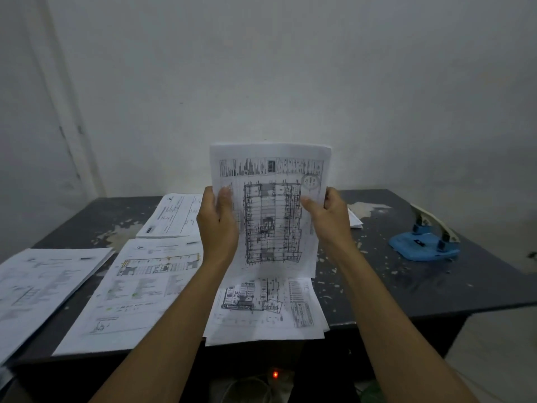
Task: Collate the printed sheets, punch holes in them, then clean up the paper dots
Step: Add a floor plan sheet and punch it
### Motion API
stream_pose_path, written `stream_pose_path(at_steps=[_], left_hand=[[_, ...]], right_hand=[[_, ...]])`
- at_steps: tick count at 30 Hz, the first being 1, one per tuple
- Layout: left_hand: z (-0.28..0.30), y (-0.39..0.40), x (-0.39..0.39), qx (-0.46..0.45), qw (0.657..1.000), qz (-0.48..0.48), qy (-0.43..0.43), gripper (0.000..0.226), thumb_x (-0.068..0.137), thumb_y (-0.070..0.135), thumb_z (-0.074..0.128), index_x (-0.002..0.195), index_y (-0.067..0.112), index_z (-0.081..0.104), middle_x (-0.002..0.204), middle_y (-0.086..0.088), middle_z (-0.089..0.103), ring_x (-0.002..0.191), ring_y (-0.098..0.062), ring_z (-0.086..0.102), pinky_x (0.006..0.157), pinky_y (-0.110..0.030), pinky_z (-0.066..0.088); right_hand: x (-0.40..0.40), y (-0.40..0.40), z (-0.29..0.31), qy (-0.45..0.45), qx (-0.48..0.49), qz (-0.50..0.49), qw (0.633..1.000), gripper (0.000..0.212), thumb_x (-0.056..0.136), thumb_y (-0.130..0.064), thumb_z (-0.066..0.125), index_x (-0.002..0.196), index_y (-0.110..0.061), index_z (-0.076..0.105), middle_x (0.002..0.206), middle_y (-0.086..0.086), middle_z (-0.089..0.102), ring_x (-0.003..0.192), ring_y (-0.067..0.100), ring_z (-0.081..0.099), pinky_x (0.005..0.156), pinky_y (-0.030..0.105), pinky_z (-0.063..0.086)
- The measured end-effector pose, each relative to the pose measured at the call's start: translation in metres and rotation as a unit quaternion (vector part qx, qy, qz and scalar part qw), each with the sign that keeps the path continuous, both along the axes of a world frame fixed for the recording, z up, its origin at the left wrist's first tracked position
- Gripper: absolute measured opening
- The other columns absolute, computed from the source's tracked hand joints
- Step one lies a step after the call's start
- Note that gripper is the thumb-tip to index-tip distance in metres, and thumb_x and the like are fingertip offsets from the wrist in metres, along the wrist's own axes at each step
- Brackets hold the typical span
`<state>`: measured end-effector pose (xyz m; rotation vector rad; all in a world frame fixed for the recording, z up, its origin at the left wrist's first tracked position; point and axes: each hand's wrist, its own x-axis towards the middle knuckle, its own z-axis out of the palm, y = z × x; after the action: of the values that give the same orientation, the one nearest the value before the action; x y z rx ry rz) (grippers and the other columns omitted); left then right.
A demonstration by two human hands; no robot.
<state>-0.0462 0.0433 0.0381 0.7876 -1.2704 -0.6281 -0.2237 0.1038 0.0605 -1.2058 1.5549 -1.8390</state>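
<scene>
Printed sheets (270, 205) bearing a floor-plan drawing are held upright above the middle of the dark table (406, 286), the left hand (216, 225) grasping their 9 o'clock edge and the right hand (329, 219) their 3 o'clock edge, thumbs on the printed face. Below them, towards 6 o'clock, another stack (267, 309) lies flat, with more piles (136, 286) spread towards 9 o'clock. A blue hole punch (424, 245) sits at 3 o'clock, well apart from the held sheets.
</scene>
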Motion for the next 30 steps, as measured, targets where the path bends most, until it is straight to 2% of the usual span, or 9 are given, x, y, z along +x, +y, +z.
stream_pose_path(at_steps=[4, 8, 11, 14, 19, 22, 26, 28, 30], left_hand=[[-0.001, -0.002, 0.005, -0.001, 1.0, -0.002, -0.004, 0.025, 0.102, 0.048, 0.042, 0.099, 0.027, 0.056, 0.091, 0.013, 0.068, 0.081, -0.001, 0.068, 0.061, -0.016, 0.055], [-0.003, 0.002, 0.005, -0.006, 1.0, -0.013, -0.008, 0.021, 0.102, 0.049, 0.041, 0.094, 0.035, 0.054, 0.089, 0.015, 0.068, 0.078, -0.004, 0.068, 0.06, -0.019, 0.056], [-0.003, 0.003, 0.006, -0.015, 1.0, -0.023, -0.002, 0.02, 0.102, 0.048, 0.042, 0.094, 0.034, 0.054, 0.089, 0.017, 0.067, 0.077, -0.005, 0.069, 0.06, -0.018, 0.055], [-0.005, 0.003, 0.006, -0.028, 0.999, -0.018, -0.005, 0.02, 0.102, 0.047, 0.043, 0.09, 0.035, 0.054, 0.087, 0.013, 0.066, 0.077, -0.008, 0.067, 0.059, -0.022, 0.056], [-0.005, 0.002, 0.005, -0.032, 0.999, -0.015, -0.004, 0.021, 0.101, 0.048, 0.043, 0.089, 0.035, 0.054, 0.085, 0.009, 0.065, 0.075, -0.011, 0.065, 0.062, -0.026, 0.057], [-0.004, 0.003, 0.004, -0.039, 0.999, 0.005, -0.005, 0.021, 0.103, 0.044, 0.043, 0.088, 0.033, 0.053, 0.082, 0.014, 0.064, 0.073, -0.004, 0.062, 0.062, -0.027, 0.057], [0.007, 0.004, 0.004, -0.051, 0.998, 0.031, 0.03, 0.022, 0.104, 0.042, 0.043, 0.086, 0.034, 0.052, 0.079, 0.018, 0.062, 0.071, 0.0, 0.059, 0.061, -0.021, 0.053], [0.015, 0.004, 0.002, -0.059, 0.997, 0.03, 0.042, 0.022, 0.104, 0.041, 0.044, 0.085, 0.032, 0.052, 0.077, 0.018, 0.061, 0.07, -0.001, 0.058, 0.059, -0.019, 0.05], [0.018, 0.004, 0.0, -0.06, 0.997, 0.02, 0.049, 0.02, 0.103, 0.042, 0.046, 0.088, 0.032, 0.054, 0.081, 0.014, 0.064, 0.074, -0.005, 0.062, 0.061, -0.02, 0.053]], right_hand=[[-0.001, 0.009, 0.021, 0.15, -0.077, -0.136, 0.976, 0.063, 0.086, -0.02, 0.07, 0.137, -0.026, 0.033, 0.133, -0.004, 0.049, 0.119, 0.013, 0.052, 0.1, 0.038, 0.049], [0.008, 0.015, 0.062, 0.404, -0.206, -0.208, 0.867, 0.079, 0.077, -0.012, 0.059, 0.149, -0.014, 0.027, 0.153, 0.002, 0.035, 0.143, 0.016, 0.03, 0.122, 0.044, 0.019], [0.017, 0.015, 0.077, 0.569, -0.145, -0.192, 0.786, 0.081, 0.075, -0.014, 0.054, 0.152, -0.01, 0.028, 0.159, 0.005, 0.028, 0.15, 0.019, 0.017, 0.122, 0.053, 0.003], [0.021, 0.01, 0.073, 0.636, -0.047, -0.112, 0.762, 0.068, 0.081, -0.02, 0.055, 0.146, -0.014, 0.036, 0.151, 0.003, 0.041, 0.147, 0.018, 0.026, 0.12, 0.055, -0.003], [0.017, 0.005, 0.07, 0.591, -0.087, -0.096, 0.796, 0.069, 0.079, -0.018, 0.058, 0.145, -0.015, 0.039, 0.151, 0.002, 0.041, 0.145, 0.017, 0.029, 0.121, 0.053, -0.004], [0.003, 0.005, 0.056, 0.468, -0.114, -0.077, 0.873, 0.079, 0.076, -0.013, 0.062, 0.149, -0.019, 0.032, 0.157, 0.0, 0.029, 0.148, 0.014, 0.02, 0.123, 0.046, -0.003], [-0.017, 0.009, 0.032, 0.107, -0.068, -0.008, 0.992, 0.085, 0.08, -0.003, 0.072, 0.148, -0.026, 0.026, 0.15, 0.003, 0.037, 0.132, 0.015, 0.043, 0.104, 0.038, 0.043], [-0.024, 0.007, 0.019, 0.015, -0.012, 0.08, 0.997, 0.058, 0.083, 0.0, 0.072, 0.133, -0.015, 0.047, 0.13, 0.01, 0.061, 0.104, 0.015, 0.066, 0.083, 0.029, 0.057], [-0.026, 0.005, 0.006, 0.006, -0.003, 0.088, 0.996, 0.031, 0.085, -0.001, 0.071, 0.114, -0.011, 0.065, 0.108, 0.007, 0.074, 0.088, 0.014, 0.073, 0.079, 0.032, 0.061]])
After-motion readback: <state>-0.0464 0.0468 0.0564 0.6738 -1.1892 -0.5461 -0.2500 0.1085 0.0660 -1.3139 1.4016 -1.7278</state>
